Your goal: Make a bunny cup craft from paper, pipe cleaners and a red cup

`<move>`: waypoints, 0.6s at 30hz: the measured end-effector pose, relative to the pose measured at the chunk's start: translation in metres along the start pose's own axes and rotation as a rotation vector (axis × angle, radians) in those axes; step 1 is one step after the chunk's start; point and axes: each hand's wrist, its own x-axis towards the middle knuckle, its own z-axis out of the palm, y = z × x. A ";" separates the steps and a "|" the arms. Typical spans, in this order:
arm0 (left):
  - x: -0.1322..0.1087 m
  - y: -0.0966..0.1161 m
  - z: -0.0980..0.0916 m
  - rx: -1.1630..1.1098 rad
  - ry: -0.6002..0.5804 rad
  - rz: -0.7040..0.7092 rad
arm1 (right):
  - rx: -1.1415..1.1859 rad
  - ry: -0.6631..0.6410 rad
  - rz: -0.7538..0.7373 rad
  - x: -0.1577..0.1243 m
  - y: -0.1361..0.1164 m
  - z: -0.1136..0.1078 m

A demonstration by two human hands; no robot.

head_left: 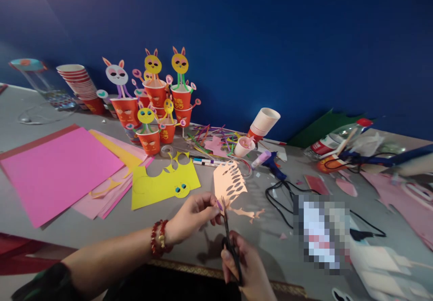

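Observation:
My left hand (193,214) pinches the lower edge of a peach paper sheet (228,182) full of leaf-shaped cut-outs and holds it upright over the grey table (84,229). A red bead bracelet sits on that wrist. My right hand (248,269) grips black scissors (227,229), blades pointing up into the bottom of the sheet. A thin jagged peach strip (248,212) trails off to the right of the blades.
Pink and yellow paper sheets (61,165) lie at the left, with a cut yellow sheet (162,183) beside them. Red paper cups with animal faces on pipe cleaners (154,107) stand behind. A stack of cups (81,84), a glue gun (274,168), black cables, a bottle (338,138) and scraps are around.

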 end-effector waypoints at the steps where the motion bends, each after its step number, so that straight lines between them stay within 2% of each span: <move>1: 0.000 0.000 0.000 0.002 -0.003 -0.001 | -0.007 -0.005 0.011 0.000 -0.001 0.000; 6: -0.001 0.000 0.001 0.008 -0.007 -0.016 | -0.043 -0.008 0.012 -0.001 -0.007 0.001; 18: -0.001 0.000 0.001 -0.017 -0.009 -0.016 | -0.084 -0.004 -0.016 -0.002 -0.001 0.001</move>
